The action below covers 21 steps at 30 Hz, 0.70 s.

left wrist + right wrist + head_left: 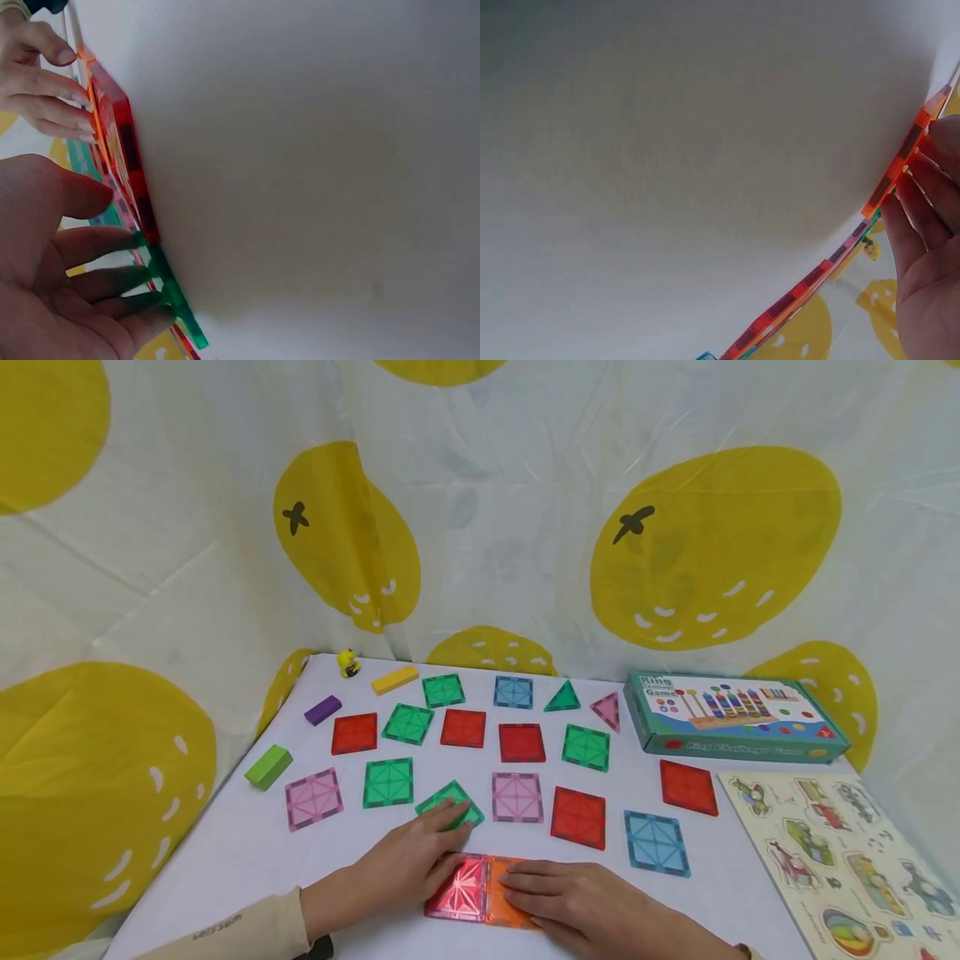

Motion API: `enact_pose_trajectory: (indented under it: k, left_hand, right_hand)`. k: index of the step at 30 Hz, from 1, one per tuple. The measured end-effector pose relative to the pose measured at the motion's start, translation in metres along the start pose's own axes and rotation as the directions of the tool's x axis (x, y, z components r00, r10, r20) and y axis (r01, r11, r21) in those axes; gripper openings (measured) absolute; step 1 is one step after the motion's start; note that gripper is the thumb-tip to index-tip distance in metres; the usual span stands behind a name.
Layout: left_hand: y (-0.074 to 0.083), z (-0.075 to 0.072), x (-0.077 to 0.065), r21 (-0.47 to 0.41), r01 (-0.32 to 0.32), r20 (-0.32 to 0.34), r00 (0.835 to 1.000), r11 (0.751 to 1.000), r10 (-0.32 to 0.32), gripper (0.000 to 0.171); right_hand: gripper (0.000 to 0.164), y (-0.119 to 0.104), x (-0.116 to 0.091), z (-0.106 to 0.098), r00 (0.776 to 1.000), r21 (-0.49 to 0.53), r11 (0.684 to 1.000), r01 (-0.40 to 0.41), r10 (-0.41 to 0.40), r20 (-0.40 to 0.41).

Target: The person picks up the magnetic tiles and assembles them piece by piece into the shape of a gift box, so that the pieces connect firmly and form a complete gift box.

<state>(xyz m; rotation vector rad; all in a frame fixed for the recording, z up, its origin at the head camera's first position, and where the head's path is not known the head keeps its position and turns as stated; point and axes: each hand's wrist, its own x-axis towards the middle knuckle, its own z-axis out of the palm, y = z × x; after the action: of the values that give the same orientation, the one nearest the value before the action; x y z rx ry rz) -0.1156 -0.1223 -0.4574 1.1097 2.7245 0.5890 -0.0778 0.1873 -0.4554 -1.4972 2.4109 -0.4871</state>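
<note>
My left hand (pixel 412 852) lies with its fingertips on a translucent green square tile (pixel 469 814), its thumb close to a pinkish-red square tile (pixel 465 892). That red tile sits edge to edge with an orange square tile (pixel 498 906). Across the orange tile rest the extended fingers of my right hand (pixel 592 897), hiding much of its right side. In the left wrist view, the left fingers stretch flat over the green tile (pixel 180 296), beside the red tile's edge (pixel 133 165). From the right wrist, the orange tile (pixel 900 161) shows edge-on under the fingertips.
Several red, green, pink and blue magnetic tiles lie spread beyond the hands, including a pink square (pixel 517 797) and a blue one (pixel 657 843). Blocks and a yellow figurine (pixel 348 663) stand left. A Ring Challenge Game box (pixel 738 717) and picture board (pixel 843 860) occupy the right.
</note>
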Motion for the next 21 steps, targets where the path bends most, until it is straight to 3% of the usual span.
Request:
enact_pose_trajectory:
  k: [15,21]
  left_hand:
    - [-0.0055,0.0004,-0.0069,-0.059,-0.084,0.011,0.996,0.995,0.084,0.041]
    - [-0.0069,0.0025,-0.0069,-0.085,-0.172,-0.009,0.985,0.981,0.172,0.039]
  right_hand:
    - [0.053,0.0019,-0.0007,0.0001,1.000,0.037,0.999,-0.012,0.013,-0.012]
    - [0.052,0.0011,0.0003,-0.0002,0.999,0.052,0.999,-0.015,0.016,-0.032]
